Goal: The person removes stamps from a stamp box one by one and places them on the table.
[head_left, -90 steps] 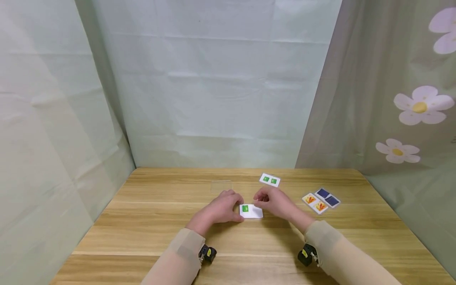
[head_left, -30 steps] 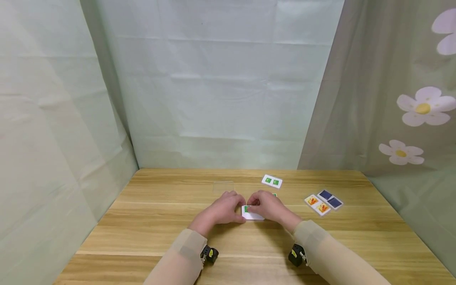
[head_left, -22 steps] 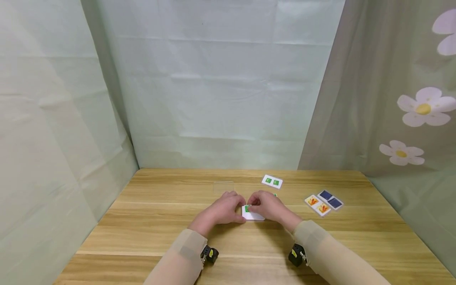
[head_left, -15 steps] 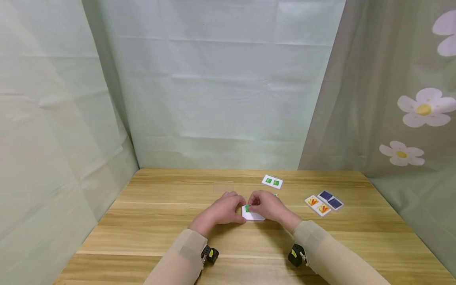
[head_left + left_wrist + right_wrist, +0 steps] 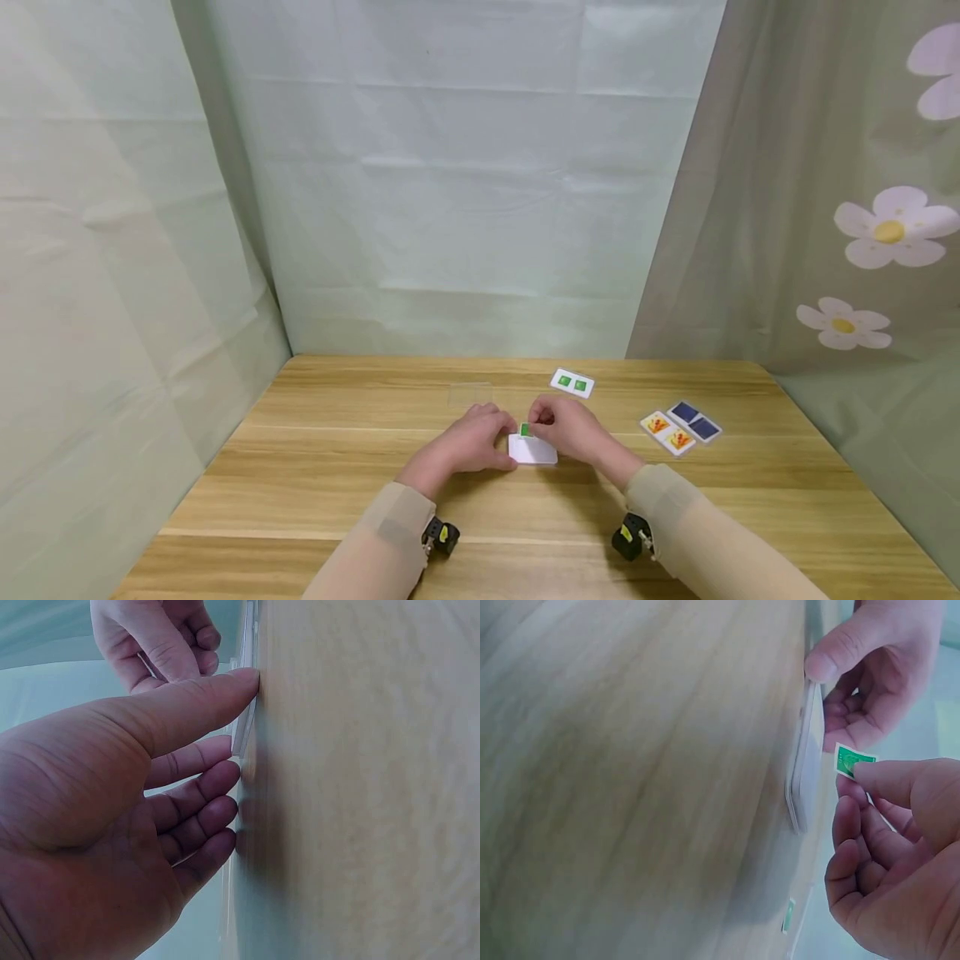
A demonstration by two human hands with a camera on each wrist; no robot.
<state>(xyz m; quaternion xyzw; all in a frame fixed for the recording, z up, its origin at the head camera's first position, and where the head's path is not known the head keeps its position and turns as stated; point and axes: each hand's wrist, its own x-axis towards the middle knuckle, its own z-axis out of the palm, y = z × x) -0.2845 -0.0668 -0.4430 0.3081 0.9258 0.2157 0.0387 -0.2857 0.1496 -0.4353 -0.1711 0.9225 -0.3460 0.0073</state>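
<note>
My right hand [image 5: 567, 427] pinches a small green stamp [image 5: 847, 759] with a white border between thumb and forefinger. It holds the stamp just above the far edge of a white card [image 5: 532, 450]. In the right wrist view the card is a thin stack of layers flat on the table. My left hand [image 5: 468, 440] grips the card's left end, with the thumb [image 5: 244, 682] at the near corner and the forefinger at the far one. A second green stamp [image 5: 788, 916] lies on the table near my right hand; in the head view that hand hides it.
Behind my hands lies a card with two green stamps [image 5: 572, 382]. To the right are a card with two orange pictures [image 5: 668, 432] and one with two dark blue rectangles [image 5: 695, 422]. A clear plastic sheet [image 5: 471, 394] lies at the back left of the wooden table [image 5: 337, 467].
The green stamp on the card's left part has come up off the card in my right hand, which has drawn slightly back and up. My left hand has kept its grip.
</note>
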